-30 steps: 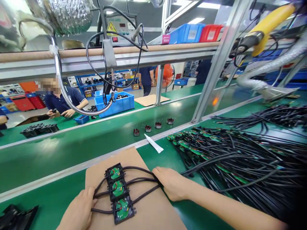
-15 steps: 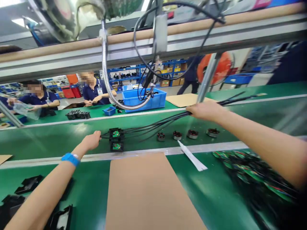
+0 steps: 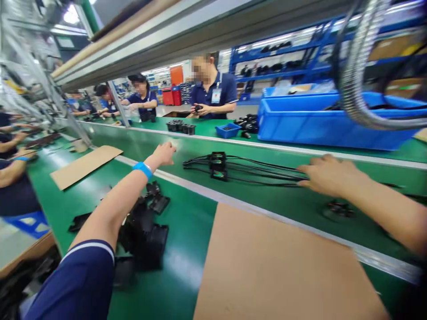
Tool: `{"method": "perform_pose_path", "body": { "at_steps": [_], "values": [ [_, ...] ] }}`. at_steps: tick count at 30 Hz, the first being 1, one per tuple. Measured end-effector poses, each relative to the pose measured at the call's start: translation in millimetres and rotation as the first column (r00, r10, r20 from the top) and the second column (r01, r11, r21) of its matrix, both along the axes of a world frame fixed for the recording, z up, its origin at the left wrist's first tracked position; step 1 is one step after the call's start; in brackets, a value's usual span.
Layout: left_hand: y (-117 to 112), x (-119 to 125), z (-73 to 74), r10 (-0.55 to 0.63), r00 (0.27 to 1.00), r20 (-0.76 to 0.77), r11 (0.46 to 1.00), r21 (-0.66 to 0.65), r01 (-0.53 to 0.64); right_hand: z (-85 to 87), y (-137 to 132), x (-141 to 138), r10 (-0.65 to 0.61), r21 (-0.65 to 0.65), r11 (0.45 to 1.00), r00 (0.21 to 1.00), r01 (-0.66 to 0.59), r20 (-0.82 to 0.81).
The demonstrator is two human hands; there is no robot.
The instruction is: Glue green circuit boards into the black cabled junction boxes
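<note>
Two small black housings (image 3: 218,174) with green circuit boards inside lie side by side on the green conveyor surface. Long black cables (image 3: 263,170) run from them to the right, and shorter leads (image 3: 193,162) stick out to the left. Just left of those lead ends, my left hand (image 3: 163,154) hovers empty with its fingers apart. My right hand (image 3: 330,175) rests over the cables, thumb and fingers spread apart around them; its palm hides part of the bundle. Below my right wrist sits a blurred round motor part with dark windings (image 3: 338,209).
A cardboard sheet (image 3: 276,266) covers the near bench, and another sheet (image 3: 86,166) lies further left. Black plastic housings (image 3: 143,235) are heaped under my left arm. Beyond the conveyor stand a blue bin (image 3: 310,124), a small blue tray (image 3: 228,130) and co-workers. A metal conduit (image 3: 360,84) hangs at right.
The view has swung left. My left hand has let go of the leads and moved off them. The cables, raised in my right hand before, now lie low on the conveyor with its fingers loosened.
</note>
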State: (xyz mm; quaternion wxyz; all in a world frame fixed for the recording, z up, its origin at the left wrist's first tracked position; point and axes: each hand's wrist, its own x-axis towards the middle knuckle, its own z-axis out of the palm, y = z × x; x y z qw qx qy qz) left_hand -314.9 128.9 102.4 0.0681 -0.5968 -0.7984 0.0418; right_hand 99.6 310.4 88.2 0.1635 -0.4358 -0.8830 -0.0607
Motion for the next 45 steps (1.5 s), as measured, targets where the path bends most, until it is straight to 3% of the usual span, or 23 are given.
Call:
{"method": "perform_pose_path", "body": {
  "at_steps": [1, 3, 5, 6, 8, 10, 13, 15, 17, 20, 25, 28, 31, 33, 35, 37, 38, 42, 45],
  "values": [
    [-25.4, -5.5, 7.2, -0.003, 1.000, 0.021, 1.000, -0.005, 0.003, -4.1, -24.9, -28.3, 0.142, -0.061, 0.988, 0.989, -0.140, 0.034],
    [-83.5, -4.9, 16.8, -0.036, 0.996, 0.080, 0.999, -0.011, 0.037, -13.1, -87.7, -84.7, 0.433, -0.183, 0.891, 0.899, -0.416, 0.065],
    [-145.7, 7.9, 17.2, -0.102, 0.983, 0.150, 0.995, -0.003, 0.104, -23.5, -154.2, -136.4, 0.726, -0.302, 0.660, 0.688, -0.688, 0.021],
    [-175.9, 16.8, 13.5, -0.138, 0.974, 0.182, 0.990, 0.004, 0.140, -29.0, -183.5, -158.9, 0.790, -0.328, 0.577, 0.612, -0.748, -0.007],
    [-229.1, 35.2, -1.8, -0.197, 0.954, 0.226, 0.980, 0.031, 0.195, -39.6, -227.5, -194.5, 0.852, -0.354, 0.471, 0.521, -0.808, -0.055],
    [-267.6, 50.2, -25.6, -0.219, 0.945, 0.244, 0.976, 0.068, 0.209, -48.7, -250.7, -214.8, 0.876, -0.382, 0.413, 0.475, -0.827, -0.081],
    [-292.4, 62.9, -68.7, -0.233, 0.931, 0.282, 0.956, 0.244, 0.165, -59.1, -258.7, -215.9, 0.883, -0.433, 0.381, 0.460, -0.817, -0.092],
    [-290.2, 67.7, -93.9, -0.229, 0.926, 0.301, 0.914, 0.393, 0.098, -63.3, -258.1, -202.4, 0.861, -0.445, 0.417, 0.501, -0.793, -0.087],
    [-279.7, 72.1, -110.9, -0.238, 0.918, 0.316, 0.864, 0.501, 0.052, -64.7, -259.6, -183.9, 0.815, -0.437, 0.491, 0.574, -0.753, -0.073],
    [-260.9, 77.8, -118.2, -0.286, 0.900, 0.328, 0.821, 0.568, 0.053, -64.1, -269.9, -158.2, 0.749, -0.403, 0.585, 0.659, -0.704, -0.063],
    [-242.5, 77.7, -99.4, -0.321, 0.883, 0.343, 0.741, 0.671, 0.008, -75.3, -290.9, -138.9, 0.750, -0.344, 0.580, 0.649, -0.738, -0.128],
    [-238.6, 75.4, -82.8, -0.309, 0.875, 0.373, 0.681, 0.729, -0.070, -84.3, -292.1, -136.1, 0.733, -0.331, 0.604, 0.668, -0.725, -0.126],
    [-240.8, 81.8, -69.2, -0.334, 0.844, 0.420, 0.643, 0.756, -0.122, -82.7, -287.6, -122.9, 0.728, -0.308, 0.603, 0.666, -0.735, -0.164],
    [-245.9, 95.2, -63.0, -0.372, 0.788, 0.491, 0.663, 0.735, -0.145, -76.6, -285.0, -101.9, 0.704, -0.266, 0.640, 0.689, -0.721, -0.170],
    [-251.3, 117.1, -59.2, -0.416, 0.659, 0.626, 0.763, 0.635, -0.122, -71.3, -284.0, -71.8, 0.671, -0.211, 0.696, 0.727, -0.686, -0.147],
    [-253.8, 145.6, -57.3, -0.412, 0.519, 0.749, 0.878, 0.478, 0.008, -71.0, -285.1, -37.2, 0.619, -0.158, 0.763, 0.779, -0.627, -0.101],
    [-252.9, 161.2, -56.9, -0.396, 0.483, 0.781, 0.911, 0.398, 0.104, -73.1, -286.4, -20.1, 0.585, -0.132, 0.797, 0.807, -0.590, -0.081],
    [-236.3, 219.7, -58.7, -0.348, 0.518, 0.781, 0.911, 0.150, 0.385, -88.8, -295.0, 35.3, 0.392, -0.038, 0.919, 0.920, -0.393, -0.025],
    [-220.9, 250.2, -67.2, -0.412, 0.490, 0.768, 0.866, 0.164, 0.472, -91.5, -300.9, 57.2, 0.334, -0.113, 0.938, 0.941, -0.326, 0.057]
  ]
}}
